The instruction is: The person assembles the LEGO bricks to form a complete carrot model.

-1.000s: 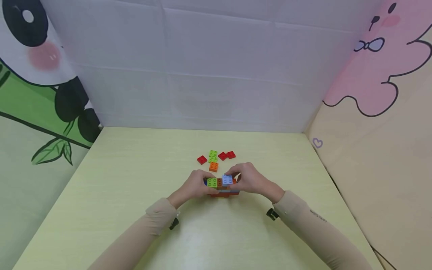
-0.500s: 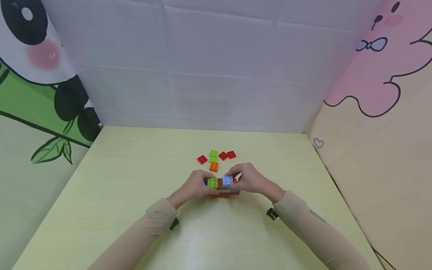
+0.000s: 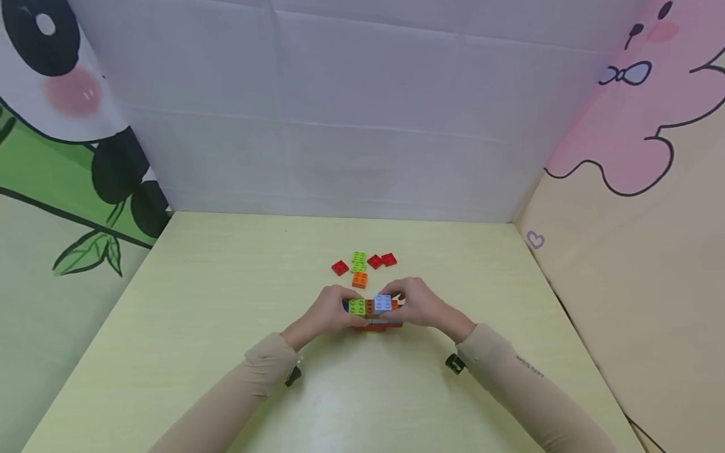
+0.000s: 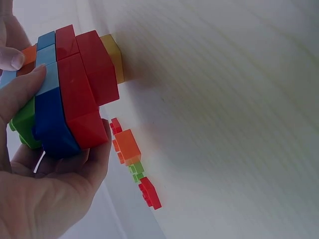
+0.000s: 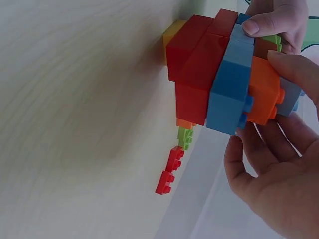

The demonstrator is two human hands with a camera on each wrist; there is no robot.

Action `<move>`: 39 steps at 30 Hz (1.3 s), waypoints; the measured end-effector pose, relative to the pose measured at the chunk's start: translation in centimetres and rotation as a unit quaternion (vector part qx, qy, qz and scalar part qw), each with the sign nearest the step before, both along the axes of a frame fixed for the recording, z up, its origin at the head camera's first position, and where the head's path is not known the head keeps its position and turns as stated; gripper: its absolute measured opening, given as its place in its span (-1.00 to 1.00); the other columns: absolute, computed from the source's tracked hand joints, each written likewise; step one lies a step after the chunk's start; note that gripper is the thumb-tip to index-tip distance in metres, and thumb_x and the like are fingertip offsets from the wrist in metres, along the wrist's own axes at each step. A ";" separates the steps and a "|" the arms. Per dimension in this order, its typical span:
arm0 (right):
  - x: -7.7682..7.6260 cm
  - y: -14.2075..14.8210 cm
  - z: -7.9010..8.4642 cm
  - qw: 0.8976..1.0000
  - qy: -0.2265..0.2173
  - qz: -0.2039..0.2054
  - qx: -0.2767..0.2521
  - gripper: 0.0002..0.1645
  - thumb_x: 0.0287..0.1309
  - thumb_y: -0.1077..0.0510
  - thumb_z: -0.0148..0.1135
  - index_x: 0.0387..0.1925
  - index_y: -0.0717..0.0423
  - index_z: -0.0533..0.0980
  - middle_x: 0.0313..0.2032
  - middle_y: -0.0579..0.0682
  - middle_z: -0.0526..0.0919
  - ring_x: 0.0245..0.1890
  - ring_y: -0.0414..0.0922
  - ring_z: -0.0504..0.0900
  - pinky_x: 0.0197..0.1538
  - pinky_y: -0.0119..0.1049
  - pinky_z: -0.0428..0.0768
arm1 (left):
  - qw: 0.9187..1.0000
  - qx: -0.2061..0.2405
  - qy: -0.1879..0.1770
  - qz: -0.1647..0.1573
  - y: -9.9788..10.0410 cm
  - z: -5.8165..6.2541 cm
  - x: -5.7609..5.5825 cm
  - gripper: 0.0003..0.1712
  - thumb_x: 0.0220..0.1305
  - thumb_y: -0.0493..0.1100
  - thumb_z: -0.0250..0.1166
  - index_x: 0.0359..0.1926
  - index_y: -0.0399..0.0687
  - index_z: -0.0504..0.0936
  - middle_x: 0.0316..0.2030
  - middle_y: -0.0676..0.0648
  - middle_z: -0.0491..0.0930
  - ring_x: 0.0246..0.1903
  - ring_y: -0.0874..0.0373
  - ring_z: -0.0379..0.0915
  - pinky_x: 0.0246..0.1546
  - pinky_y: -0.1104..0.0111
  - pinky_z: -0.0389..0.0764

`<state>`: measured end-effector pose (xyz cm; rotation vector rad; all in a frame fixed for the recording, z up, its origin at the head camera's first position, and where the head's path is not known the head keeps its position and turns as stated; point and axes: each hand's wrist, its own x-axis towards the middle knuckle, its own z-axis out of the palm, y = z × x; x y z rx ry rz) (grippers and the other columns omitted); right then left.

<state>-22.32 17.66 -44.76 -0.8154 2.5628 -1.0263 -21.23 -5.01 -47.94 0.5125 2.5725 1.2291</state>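
Note:
A built stack of toy building bricks [image 5: 199, 69] stands between both hands, with a yellow brick [image 5: 172, 37] at its base, red bricks above, then a blue and light blue row. On top, a lime green brick [image 3: 357, 306], a brown brick and an orange brick [image 5: 264, 89] sit side by side. My left hand [image 3: 330, 307] grips the stack's left end, thumb in front on the blue row [image 4: 47, 69]. With thumb in front and fingers behind, my right hand [image 3: 421, 303] pinches a light blue brick [image 3: 382, 302] set highest, partly over the orange one.
Beyond the stack on the table [image 3: 226, 270] lie loose bricks: an orange one [image 3: 359, 280], lime green ones [image 3: 359, 262] and flat red ones [image 3: 340, 268], [image 3: 389, 259]. A pale back wall [image 3: 340, 157] and printed side panels enclose the table.
My right hand has sunk slightly toward the near side, still at the light blue brick. My left hand and the loose bricks stay nearly as they were.

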 end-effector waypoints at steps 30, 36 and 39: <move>1.2 -0.4 -2.6 0.982 -0.074 -0.065 -0.162 -0.56 -0.04 0.16 0.49 -0.06 0.13 0.61 -0.17 -0.08 0.62 -0.16 -0.07 0.52 -0.07 -0.08 0.52 | 0.999 -0.012 0.015 -0.029 -0.6 0.1 -0.8 -0.61 -0.05 0.01 0.53 -0.15 0.08 0.68 -0.24 0.13 0.55 -0.21 0.13 0.41 -0.21 0.25 0.48; 2.4 -0.4 -0.5 0.987 -0.065 -0.064 -0.136 -0.58 -0.02 0.20 0.47 -0.06 0.19 0.60 -0.18 -0.08 0.61 -0.19 -0.13 0.52 -0.14 -0.24 0.54 | 0.998 -0.039 0.018 -0.052 -0.4 0.6 -1.0 -0.61 -0.08 0.08 0.53 -0.20 0.12 0.68 -0.29 0.17 0.55 -0.23 0.14 0.39 -0.23 0.26 0.46; 2.4 -0.3 -1.1 0.986 -0.063 -0.067 -0.138 -0.58 -0.03 0.20 0.48 -0.08 0.19 0.61 -0.19 -0.06 0.62 -0.20 -0.10 0.52 -0.15 -0.22 0.54 | 0.997 -0.043 0.023 -0.057 -0.4 0.7 -0.9 -0.63 -0.06 0.07 0.53 -0.21 0.11 0.69 -0.30 0.17 0.55 -0.24 0.15 0.39 -0.25 0.27 0.46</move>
